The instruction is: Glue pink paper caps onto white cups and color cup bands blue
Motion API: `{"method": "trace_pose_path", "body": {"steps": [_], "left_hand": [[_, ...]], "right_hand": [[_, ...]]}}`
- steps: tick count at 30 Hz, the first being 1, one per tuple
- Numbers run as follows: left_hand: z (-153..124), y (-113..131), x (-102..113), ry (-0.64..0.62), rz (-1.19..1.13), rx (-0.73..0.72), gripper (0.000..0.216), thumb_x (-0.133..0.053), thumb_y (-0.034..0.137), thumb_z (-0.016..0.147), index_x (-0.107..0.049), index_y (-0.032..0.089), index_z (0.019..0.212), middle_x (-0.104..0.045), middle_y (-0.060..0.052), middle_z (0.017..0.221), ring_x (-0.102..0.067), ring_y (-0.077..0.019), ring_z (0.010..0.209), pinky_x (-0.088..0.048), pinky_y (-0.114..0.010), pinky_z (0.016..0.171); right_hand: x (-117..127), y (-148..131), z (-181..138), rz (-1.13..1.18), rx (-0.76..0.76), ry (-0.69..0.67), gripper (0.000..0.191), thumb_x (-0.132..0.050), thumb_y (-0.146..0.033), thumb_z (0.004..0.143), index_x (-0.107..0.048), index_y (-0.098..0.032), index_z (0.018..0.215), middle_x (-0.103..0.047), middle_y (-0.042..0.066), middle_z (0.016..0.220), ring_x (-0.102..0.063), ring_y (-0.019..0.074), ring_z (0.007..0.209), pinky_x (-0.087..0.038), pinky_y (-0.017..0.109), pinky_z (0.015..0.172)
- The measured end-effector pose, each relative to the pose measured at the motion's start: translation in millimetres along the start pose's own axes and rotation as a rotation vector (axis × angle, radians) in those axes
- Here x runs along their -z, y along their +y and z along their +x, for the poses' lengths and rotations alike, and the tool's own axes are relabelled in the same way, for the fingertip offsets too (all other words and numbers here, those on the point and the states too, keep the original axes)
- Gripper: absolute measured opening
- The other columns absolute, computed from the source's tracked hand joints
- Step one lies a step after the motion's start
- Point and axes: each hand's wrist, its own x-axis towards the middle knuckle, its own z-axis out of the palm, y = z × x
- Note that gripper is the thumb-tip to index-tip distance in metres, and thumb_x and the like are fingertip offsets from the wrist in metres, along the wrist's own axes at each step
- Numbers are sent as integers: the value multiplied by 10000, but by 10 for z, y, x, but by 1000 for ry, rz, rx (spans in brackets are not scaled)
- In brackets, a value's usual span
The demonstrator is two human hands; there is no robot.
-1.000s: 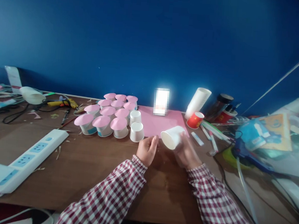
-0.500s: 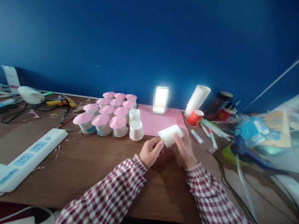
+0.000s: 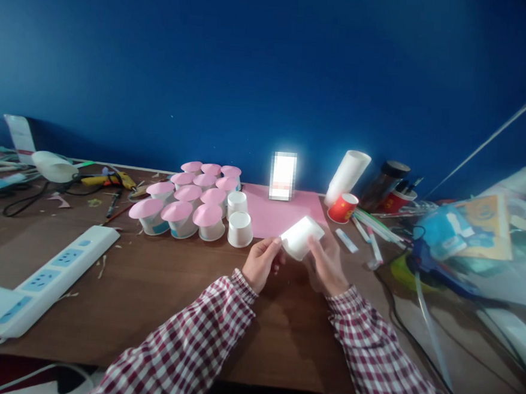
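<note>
R hand [image 3: 328,264] grips a white paper cup [image 3: 302,237], thumb on its side nr the right end; L hand [image 3: 260,264] has thumb & fingers pinched on the cup's left edge; cup's tilted on its side betw. the hands, over the near edge of a pink sheet [image 3: 266,215] on the brown table [image 3: 169,304]; 2 upturned cups [image 3: 239,230] stand just left of it, w/ rows of cups w/ pink discs [image 3: 180,211] on top beside them; red cup [image 3: 343,207] is right of the sheet, nr a leaning cup stack [image 3: 348,174]; power strip [image 3: 79,251] lies far left, well apart from both hands.
</note>
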Motion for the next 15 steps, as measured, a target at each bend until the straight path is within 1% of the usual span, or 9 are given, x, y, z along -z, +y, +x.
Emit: {"method": "trace_pose_path", "body": {"steps": [5,11,15], "left_hand": [[-13,-8,-8,-68,15,49,382,-613,500,705,-518,134,651,-511,34,520,-366,-20,375,-269,-153,352],[8,50,-7,0,-134,136,371,-656,461,671,-474,143,618,-474,52,484,-342,-16,357,-222,-153,340],[13,25,-10,-45,-152,109,385,-667,480,660,-492,138,634,-497,38,542,-385,-22,395,-272,-164,369]], "right_hand": [[2,-3,-5,-60,39,37,374,-632,-462,728,-592,-196,988,-607,42,838,-537,188,737,-435,296,642],[27,-4,-8,-129,41,-11,320,-587,-434,778,-578,-210,1006,-603,36,858,-539,180,756,-444,286,652],[8,19,-2,-119,0,24,303,-597,-439,765,-554,-204,951,-587,33,821,-541,176,733,-455,288,632]]}}
